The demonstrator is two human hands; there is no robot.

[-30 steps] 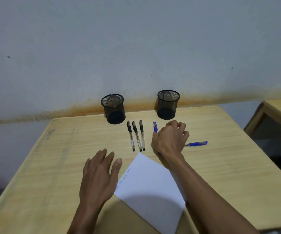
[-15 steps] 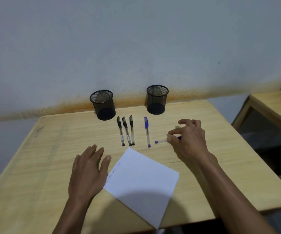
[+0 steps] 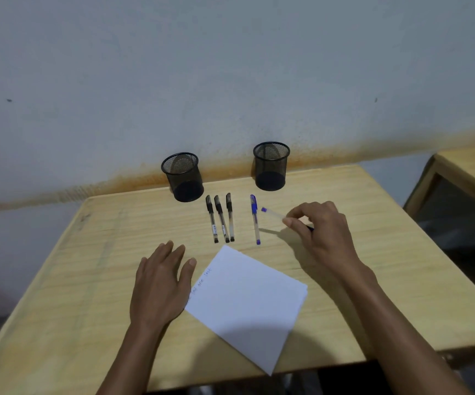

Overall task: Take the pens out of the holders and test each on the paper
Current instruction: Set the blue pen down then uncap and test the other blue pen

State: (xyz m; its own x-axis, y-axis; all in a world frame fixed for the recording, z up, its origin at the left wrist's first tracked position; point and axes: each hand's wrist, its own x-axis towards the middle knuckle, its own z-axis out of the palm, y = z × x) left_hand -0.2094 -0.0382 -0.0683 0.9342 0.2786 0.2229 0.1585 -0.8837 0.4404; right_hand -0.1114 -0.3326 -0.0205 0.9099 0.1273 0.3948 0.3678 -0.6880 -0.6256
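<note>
While the left hand [image 3: 160,283] stays flat and open on the wooden table [image 3: 68,295], its thumb touching the left edge of the paper [image 3: 247,303], the right hand [image 3: 320,232] has lifted a blue pen [image 3: 272,213] that lay flat beside it half a second ago. Thumb and fingertips now pinch the clear barrel, the blue end pointing up and left, raised off the wood.

Left of the paper, the pale table shows straight grain and faint scuffs. The white sheet lies turned at an angle, with a short line of handwriting near its left edge. Just behind the paper, three black-capped pens [image 3: 220,218] lie side by side, clear barrels pointing toward the sheet. To their right a second blue-capped pen [image 3: 255,219] lies alone, beside the lifted one.

Further behind the paper stand two round black wire-mesh holders, the left holder [image 3: 183,176] and the right holder [image 3: 270,166], both without pens, near a grey wall [image 3: 230,67] with a rusty stain along its base. Far right of the paper, another wooden table [image 3: 470,169] edges in.
</note>
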